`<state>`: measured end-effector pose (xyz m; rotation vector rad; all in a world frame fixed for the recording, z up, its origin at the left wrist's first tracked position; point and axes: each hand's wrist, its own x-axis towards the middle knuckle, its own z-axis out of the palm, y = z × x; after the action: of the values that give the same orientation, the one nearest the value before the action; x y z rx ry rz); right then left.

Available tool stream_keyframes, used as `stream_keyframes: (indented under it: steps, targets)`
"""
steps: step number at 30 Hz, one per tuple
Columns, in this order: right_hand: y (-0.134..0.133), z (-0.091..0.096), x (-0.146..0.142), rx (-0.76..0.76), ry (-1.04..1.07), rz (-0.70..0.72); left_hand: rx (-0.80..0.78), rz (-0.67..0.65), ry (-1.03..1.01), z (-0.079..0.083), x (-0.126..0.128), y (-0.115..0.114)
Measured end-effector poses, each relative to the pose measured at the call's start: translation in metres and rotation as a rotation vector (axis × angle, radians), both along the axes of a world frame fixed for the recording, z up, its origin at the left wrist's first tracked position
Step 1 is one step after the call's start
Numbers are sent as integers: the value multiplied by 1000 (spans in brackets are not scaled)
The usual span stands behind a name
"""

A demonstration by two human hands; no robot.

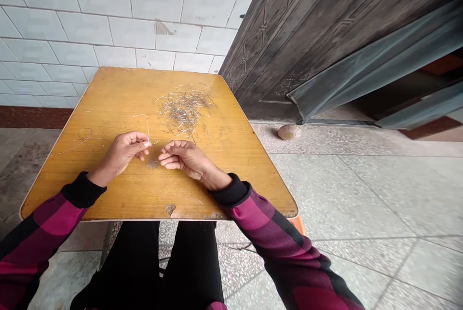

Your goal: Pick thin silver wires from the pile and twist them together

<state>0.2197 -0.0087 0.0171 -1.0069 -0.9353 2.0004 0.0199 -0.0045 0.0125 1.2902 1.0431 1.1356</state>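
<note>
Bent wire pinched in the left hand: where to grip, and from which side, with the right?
Probably the straight stretch of the bent wire, just beyond the left hand's pinch, coming from the right. That stretch juts clear of the fingers, its far end bends off leftward, and the right hand sits on the unobstructed side.

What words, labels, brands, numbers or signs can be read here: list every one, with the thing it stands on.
No text can be read.
Pale scrawled marks low on the dark wooden door: too faint and small to read, or to tell whether they are writing.
No lettering can be made out on the heap of thin strands or the table.
</note>
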Motion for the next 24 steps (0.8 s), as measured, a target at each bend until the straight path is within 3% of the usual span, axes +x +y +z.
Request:
stream_keyframes:
  steps: [3,10,20,24]
  targets:
    - [1,-1,1,-4,6,0,173,50,52,-1,-2,0]
    - [2,1,3,-21,40,26,451,38,421,4,-9,1]
    - [4,-1,7,-45,10,145,619,-103,497,-2,-17,6]
    - [8,-8,7,154,-97,59,606,-126,530,0,-14,4]
